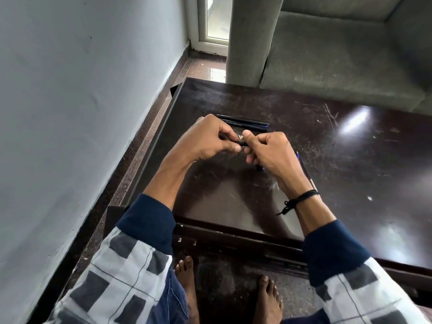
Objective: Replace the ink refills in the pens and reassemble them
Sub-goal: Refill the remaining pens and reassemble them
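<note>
Left hand (205, 139) and right hand (271, 149) raised over table (304, 141), fingertips meeting, both pinching apparently one dark pen (243, 143)

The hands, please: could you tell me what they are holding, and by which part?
A dark pen: the left hand pinches one end, the right hand wraps its barrel.
</note>
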A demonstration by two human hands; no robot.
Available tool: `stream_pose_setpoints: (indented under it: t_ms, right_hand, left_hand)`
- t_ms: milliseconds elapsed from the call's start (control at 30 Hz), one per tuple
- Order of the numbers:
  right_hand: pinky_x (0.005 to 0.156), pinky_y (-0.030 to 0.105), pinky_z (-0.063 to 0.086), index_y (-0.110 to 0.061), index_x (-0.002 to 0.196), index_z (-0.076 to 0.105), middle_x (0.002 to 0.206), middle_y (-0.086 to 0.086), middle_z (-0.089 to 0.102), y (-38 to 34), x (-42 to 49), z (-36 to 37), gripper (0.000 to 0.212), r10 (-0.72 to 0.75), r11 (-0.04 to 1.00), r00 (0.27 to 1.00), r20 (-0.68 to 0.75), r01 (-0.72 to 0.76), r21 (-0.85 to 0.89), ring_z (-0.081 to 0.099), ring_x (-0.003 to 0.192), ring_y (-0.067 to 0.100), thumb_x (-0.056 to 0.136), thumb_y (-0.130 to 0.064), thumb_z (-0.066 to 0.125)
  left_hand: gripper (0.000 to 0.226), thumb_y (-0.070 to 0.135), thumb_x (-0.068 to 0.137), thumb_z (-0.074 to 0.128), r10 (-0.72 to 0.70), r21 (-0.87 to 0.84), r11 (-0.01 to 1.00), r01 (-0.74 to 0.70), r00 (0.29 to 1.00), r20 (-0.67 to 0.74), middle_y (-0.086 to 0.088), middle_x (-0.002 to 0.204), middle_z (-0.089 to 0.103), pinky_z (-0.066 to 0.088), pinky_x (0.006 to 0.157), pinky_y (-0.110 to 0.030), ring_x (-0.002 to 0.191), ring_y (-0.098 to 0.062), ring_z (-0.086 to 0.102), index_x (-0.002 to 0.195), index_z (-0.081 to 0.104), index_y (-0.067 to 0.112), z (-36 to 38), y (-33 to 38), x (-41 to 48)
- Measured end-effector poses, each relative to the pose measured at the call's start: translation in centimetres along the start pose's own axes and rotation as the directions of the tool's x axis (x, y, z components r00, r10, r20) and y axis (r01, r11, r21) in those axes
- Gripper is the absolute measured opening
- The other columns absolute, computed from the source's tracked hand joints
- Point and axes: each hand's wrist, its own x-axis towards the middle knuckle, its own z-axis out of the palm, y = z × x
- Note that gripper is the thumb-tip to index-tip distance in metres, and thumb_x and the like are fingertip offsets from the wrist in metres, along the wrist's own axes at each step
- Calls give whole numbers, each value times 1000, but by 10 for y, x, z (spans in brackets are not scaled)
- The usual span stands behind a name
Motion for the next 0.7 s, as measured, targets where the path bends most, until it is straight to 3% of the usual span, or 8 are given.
stream_pose_setpoints:
  t_ms: [100, 133, 233, 300, 500, 600, 700]
  right_hand:
    - [64, 33, 49, -14, 80, 75, 69, 2, 76, -1, 2, -4, 28, -30, 995, 998, 50, 25, 95, 60, 62, 8, 94, -38, 74]
    - [66, 35, 49, -15, 79, 75, 70, 3, 76, 0, 3, -6, 23, -36, 993, 998, 57, 30, 110, 61, 63, 10, 93, -33, 76]
    - [68, 45, 50, -12, 69, 74, 63, 4, 73, 4, 4, -4, 38, -12, 999, 1000, 20, 11, 47, 58, 61, 15, 94, -41, 70]
    - [67, 43, 49, -12, 66, 73, 59, 1, 70, 4, 3, -3, 47, 24, 999, 1000, 4, -25, 22, 56, 58, 13, 96, -47, 65]
    - [65, 38, 45, -12, 72, 76, 68, 5, 75, 2, 3, -9, 24, -30, 992, 999, 43, 25, 125, 57, 63, 17, 88, -30, 80]
    - [64, 39, 44, -10, 67, 74, 60, 3, 70, 3, 3, -8, 32, -9, 994, 1000, 14, 7, 107, 53, 60, 17, 90, -33, 76]
    - [63, 39, 42, -11, 61, 73, 55, 2, 65, 2, 3, -7, 37, 48, 991, 999, 13, -50, 125, 52, 59, 17, 91, -34, 74]
  left_hand:
    - [23, 24, 74, 89, -6, 7, 1000, 6, 1000, 6, 9, 82, 78, 60, 87, -36, 80, -2, 73, 95, 82, 25, -1, -3, 0]
    - [22, 24, 73, 89, -7, 5, 1000, 7, 1000, 8, 10, 81, 78, 60, 87, -37, 79, -2, 73, 95, 82, 25, -1, -3, 1]
    - [23, 24, 73, 90, -8, 1, 1000, 8, 1000, 4, 10, 80, 77, 59, 88, -35, 79, -1, 72, 94, 82, 24, 2, -2, 1]
    - [24, 25, 73, 90, -5, 3, 1000, 5, 1000, 2, 10, 81, 77, 59, 88, -33, 80, 0, 72, 95, 82, 24, 3, -2, 2]
    - [22, 26, 72, 90, -2, 17, 1000, 2, 1000, 2, 12, 76, 76, 55, 79, -23, 75, 1, 70, 92, 82, 27, 1, -4, 2]
    - [20, 26, 74, 89, 7, 45, 999, -6, 1000, -15, 16, 75, 73, 46, 72, -12, 73, 6, 67, 93, 82, 26, 3, -1, 2]
    - [21, 29, 75, 88, 18, 90, 996, -15, 999, -34, 16, 79, 73, 46, 75, -14, 75, 7, 66, 95, 82, 26, 6, 0, 2]
